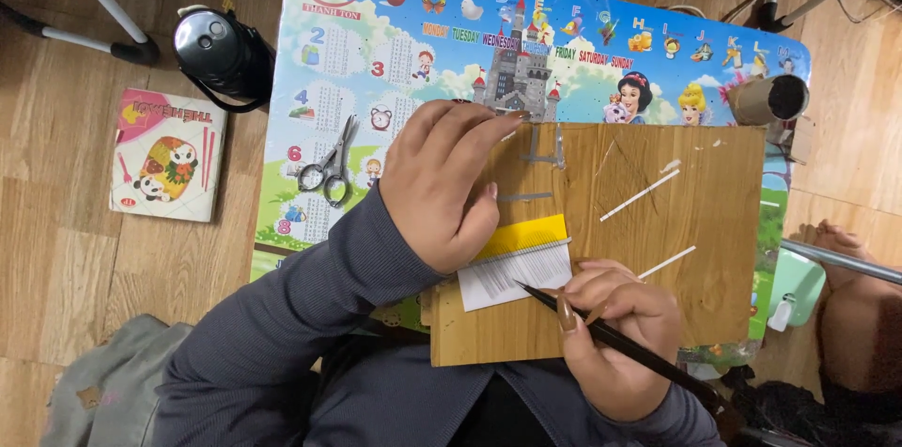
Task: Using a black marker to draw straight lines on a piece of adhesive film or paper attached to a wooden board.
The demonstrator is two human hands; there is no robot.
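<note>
Overhead view of a person seated at a low children's table (357, 53) with a colourful printed top. A wooden board (695, 222) lies across the near part of the table, reaching to the person's lap. The left hand (442, 184) rests palm down on the board's left portion, its fingers pressing flat on a yellow-and-white paper card (521, 264); the hand grasps nothing, it only bears down on the card and covers the card's left end. The right hand (615, 334) is closed around a thin dark pen-like tool (620, 339), held in a writing grip, with the tip touching the white lower part of the card. Several narrow white strips (639, 195) lie scattered on the board to the right of the card. A pair of scissors (331, 165) lies on the table just left of the left hand, apart from it. A cardboard tube (769, 100) sits at the table's far right corner. On the wooden floor to the left are a black flask (221, 53) and a small illustrated booklet (169, 156).
</note>
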